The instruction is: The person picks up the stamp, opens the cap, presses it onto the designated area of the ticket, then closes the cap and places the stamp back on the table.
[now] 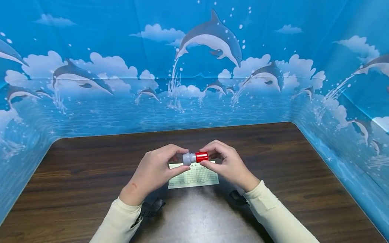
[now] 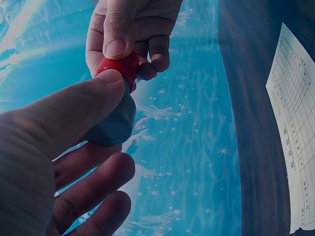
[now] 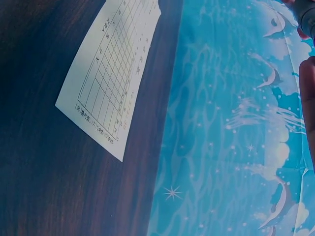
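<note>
Both hands hold a small grey-and-red cylinder, resembling a hand stamp, level above the table. Its grey part (image 1: pixel 188 159) is pinched between the thumb and fingers of my left hand (image 1: pixel 153 173). On the other side, my right hand (image 1: pixel 230 165) pinches the red end (image 1: pixel 202 157) between thumb and forefinger. From the left wrist, the red part (image 2: pixel 123 65) meets the grey body (image 2: pixel 117 123), with the left thumb lying near the joint. Just below the hands a pale printed form (image 1: pixel 193 180) with a grid lies flat. The right wrist view catches only a dark grey edge (image 3: pixel 308 18) of the cylinder.
The dark wood-grain table (image 1: pixel 84 180) runs back to a blue curtain (image 1: pixel 114 115) printed with dolphins and clouds, which encloses the back and both sides. Black wrist straps (image 1: pixel 152 208) sit at the cream sleeves (image 1: pixel 275 213).
</note>
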{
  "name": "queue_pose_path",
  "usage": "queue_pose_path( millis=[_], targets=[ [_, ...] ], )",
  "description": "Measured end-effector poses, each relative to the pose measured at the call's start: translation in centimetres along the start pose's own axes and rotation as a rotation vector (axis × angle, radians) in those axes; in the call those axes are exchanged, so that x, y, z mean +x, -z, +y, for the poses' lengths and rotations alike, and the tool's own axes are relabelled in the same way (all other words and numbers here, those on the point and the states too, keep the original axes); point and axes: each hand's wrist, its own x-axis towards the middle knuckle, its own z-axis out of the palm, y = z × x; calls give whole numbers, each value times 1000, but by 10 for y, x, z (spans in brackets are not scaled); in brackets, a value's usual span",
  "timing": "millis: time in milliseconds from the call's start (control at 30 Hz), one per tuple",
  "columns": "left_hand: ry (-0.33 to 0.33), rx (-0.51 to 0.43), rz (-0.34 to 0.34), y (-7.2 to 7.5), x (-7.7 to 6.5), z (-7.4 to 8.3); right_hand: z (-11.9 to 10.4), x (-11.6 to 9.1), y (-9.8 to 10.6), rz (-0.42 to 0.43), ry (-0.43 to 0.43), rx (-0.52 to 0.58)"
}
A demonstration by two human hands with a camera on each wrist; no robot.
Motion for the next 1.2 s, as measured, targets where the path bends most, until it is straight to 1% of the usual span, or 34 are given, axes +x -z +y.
queue_pose_path(
  millis=[233,433,600,700,867,933,1000,1133,1200],
  targets=[
    [20,17,-3,1,0,1,-2,0,-1,1,-6,11],
    [-1,-25,-22,2,0,0,0,0,0,-19,12,30],
    [-12,-26,-40,3,0,-1,2,0,0,-44,29,24],
    [-20,-31,-29,2,0,-2,2,0,0,-44,26,24],
    [-22,0,-1,1,-1,-3,2,0,0,-30,25,16],
    [-15,-3,-3,1,-1,-4,2,0,-1,-19,24,15],
    [3,-34,-19,1,-1,-3,1,-1,-1,-8,24,22],
    [64,-108,-64,3,0,-1,0,-1,-1,8,33,36],
    [92,-119,-83,3,0,0,0,-1,-2,8,39,39]
  ],
)
